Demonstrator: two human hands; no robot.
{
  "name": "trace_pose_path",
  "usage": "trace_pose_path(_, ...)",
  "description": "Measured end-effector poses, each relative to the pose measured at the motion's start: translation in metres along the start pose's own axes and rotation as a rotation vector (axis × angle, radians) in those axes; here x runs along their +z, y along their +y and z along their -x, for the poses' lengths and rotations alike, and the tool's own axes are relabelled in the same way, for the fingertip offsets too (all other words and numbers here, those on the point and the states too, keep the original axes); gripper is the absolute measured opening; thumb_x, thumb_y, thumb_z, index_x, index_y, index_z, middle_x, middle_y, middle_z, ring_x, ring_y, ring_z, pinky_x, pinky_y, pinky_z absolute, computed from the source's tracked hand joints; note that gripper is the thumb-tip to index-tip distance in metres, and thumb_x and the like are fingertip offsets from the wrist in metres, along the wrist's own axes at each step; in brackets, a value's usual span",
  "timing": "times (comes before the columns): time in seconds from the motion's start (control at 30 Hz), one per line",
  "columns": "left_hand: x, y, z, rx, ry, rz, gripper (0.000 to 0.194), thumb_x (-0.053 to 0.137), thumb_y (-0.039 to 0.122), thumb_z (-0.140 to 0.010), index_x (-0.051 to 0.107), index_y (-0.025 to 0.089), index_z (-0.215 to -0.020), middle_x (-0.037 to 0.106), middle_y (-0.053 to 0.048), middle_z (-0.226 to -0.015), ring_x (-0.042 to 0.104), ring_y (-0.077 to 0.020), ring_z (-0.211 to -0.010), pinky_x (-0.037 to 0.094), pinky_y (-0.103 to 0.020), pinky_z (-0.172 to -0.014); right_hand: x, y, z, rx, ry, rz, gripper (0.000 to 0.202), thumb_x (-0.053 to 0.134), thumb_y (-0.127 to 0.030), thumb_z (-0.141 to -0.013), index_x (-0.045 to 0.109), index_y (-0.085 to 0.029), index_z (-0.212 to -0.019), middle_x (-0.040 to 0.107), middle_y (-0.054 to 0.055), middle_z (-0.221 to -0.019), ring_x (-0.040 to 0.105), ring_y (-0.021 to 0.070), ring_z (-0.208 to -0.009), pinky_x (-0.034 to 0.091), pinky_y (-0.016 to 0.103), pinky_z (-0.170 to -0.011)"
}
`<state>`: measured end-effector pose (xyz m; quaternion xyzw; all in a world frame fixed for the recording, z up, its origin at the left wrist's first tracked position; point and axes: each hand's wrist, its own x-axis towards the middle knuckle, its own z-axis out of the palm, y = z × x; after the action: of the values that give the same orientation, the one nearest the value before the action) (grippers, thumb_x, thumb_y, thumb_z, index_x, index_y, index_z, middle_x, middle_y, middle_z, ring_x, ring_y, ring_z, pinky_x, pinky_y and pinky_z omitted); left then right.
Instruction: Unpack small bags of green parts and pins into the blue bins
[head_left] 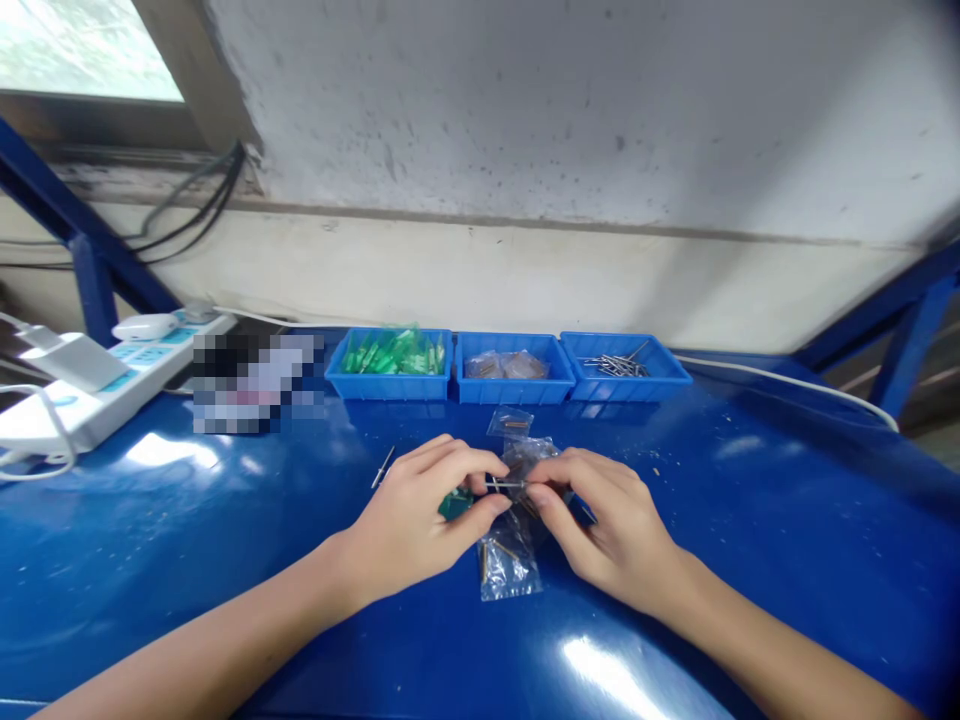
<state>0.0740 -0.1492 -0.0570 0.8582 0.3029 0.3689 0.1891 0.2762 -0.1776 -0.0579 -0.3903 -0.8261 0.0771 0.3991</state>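
Observation:
Between my two hands a thin metal pin (506, 485) lies level, with a slightly thicker part at its right. The thumb and fingers of my left hand (431, 500) are closed round its left end. My right hand (604, 510) pinches its right end with thumb and forefinger. Under and behind the fingers lie small clear plastic bags (510, 575) with brass-coloured pieces inside, partly hidden. Something green (454, 503) shows below my left palm. Left of that hand a similar loose pin (382, 467) rests on the blue table (337, 650).
Along the back stand three blue bins: one with green packets (394, 352), one with clear bags (506, 365), one with metal pins (619, 363). A white power strip (97, 395) with plugs and a blurred-out object (251, 385) sit at left. A white cable (787, 388) runs at right.

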Motion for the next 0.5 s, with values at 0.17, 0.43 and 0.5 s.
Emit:
trace_pose_path(0.17, -0.0012, 0.0017, 0.0003, -0.012, -0.004, -0.016, 0.005, 0.054, 0.013, -0.085, 0.055, 0.017, -0.083, 0.06, 0.0, -0.072, 0.054, -0.0111, -0.067, 0.043, -0.023, -0.064, -0.0018, -0.0019, -0.0008, -0.018, -0.01, -0.044, 0.005, 0.053, -0.018, -0.086, 0.057, -0.017, -0.09, 0.063, 0.001, -0.071, 0.056, 0.0117, -0.06, 0.044, 0.027, -0.059)
trace_pose_path(0.43, -0.0019, 0.0038, -0.0002, -0.036, -0.043, -0.019, 0.012, 0.046, 0.013, -0.088, 0.053, 0.017, -0.08, 0.058, 0.002, -0.067, 0.052, -0.0099, -0.065, 0.041, -0.022, -0.063, -0.0016, 0.0009, 0.0005, -0.113, 0.011, 0.0, 0.015, 0.056, -0.01, -0.082, 0.056, -0.016, -0.095, 0.062, 0.004, -0.08, 0.056, 0.0135, -0.071, 0.046, 0.028, -0.064)
trace_pose_path(0.5, -0.0007, 0.0028, 0.0007, -0.045, -0.055, -0.012, 0.01, 0.047, 0.014, -0.088, 0.054, 0.018, -0.082, 0.057, 0.002, -0.068, 0.052, -0.0091, -0.064, 0.042, -0.021, -0.063, -0.0021, 0.0011, 0.0001, -0.111, 0.017, 0.002, 0.012, 0.057, -0.011, -0.082, 0.056, -0.016, -0.093, 0.062, 0.004, -0.078, 0.055, 0.0135, -0.07, 0.045, 0.028, -0.062)
